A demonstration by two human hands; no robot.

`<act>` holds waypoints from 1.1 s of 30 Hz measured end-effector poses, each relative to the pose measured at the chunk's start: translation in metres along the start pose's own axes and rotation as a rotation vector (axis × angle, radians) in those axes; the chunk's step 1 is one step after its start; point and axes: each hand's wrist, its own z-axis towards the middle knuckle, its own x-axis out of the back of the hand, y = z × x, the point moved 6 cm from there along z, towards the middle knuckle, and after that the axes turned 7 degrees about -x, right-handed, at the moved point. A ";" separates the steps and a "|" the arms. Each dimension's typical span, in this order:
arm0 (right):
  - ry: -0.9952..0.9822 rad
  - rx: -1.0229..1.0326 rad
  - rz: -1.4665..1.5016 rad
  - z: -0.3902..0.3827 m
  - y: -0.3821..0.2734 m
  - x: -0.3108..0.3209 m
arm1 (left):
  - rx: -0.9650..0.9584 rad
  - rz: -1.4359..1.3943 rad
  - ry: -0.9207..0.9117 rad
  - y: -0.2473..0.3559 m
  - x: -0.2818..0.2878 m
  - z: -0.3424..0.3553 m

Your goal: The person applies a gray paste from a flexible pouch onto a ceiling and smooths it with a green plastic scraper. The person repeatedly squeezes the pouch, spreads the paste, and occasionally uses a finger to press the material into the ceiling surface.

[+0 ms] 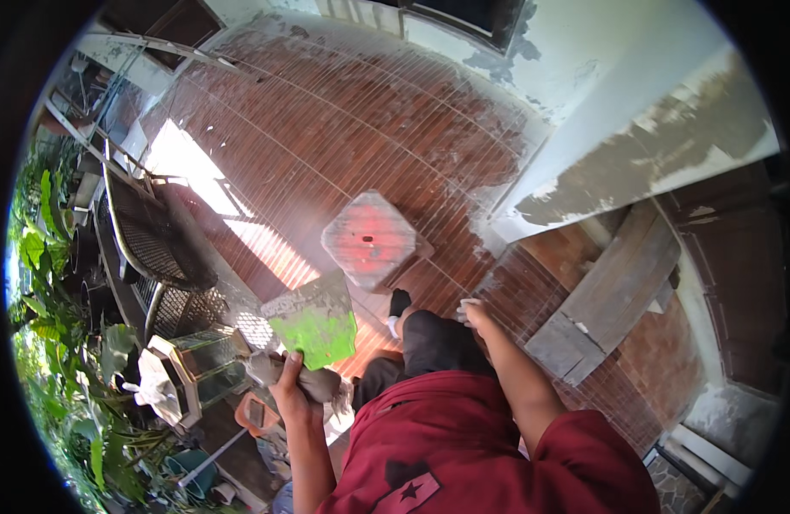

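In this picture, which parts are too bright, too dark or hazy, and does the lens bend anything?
Head view: sunlight burns out a floor patch at the left; a pale haze seems to veil the stool; the green board reads clearly; the brown panel at the right is dark. Same head view: straight edges bow near the black rim.

Maroon shirt (463, 420) runs off below
The left hand (290, 390) is partly hidden; the right hand (475, 314) is too small to read clearly.

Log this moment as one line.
left hand: holding green board | right hand: beside right leg, grasp unclear | stool: on floor ahead
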 end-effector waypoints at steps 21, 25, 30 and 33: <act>0.096 0.183 0.828 0.154 -0.120 -0.238 | 0.393 0.266 -0.457 -0.017 -0.034 0.288; 0.336 0.289 0.828 0.122 -0.123 -0.231 | 0.437 0.392 -0.499 0.002 -0.052 0.293; 0.701 0.170 0.758 0.054 -0.089 -0.204 | 0.451 0.375 -0.831 0.010 -0.105 0.270; 0.905 0.197 0.708 -0.009 -0.032 -0.161 | 0.458 0.336 -1.081 0.004 -0.147 0.223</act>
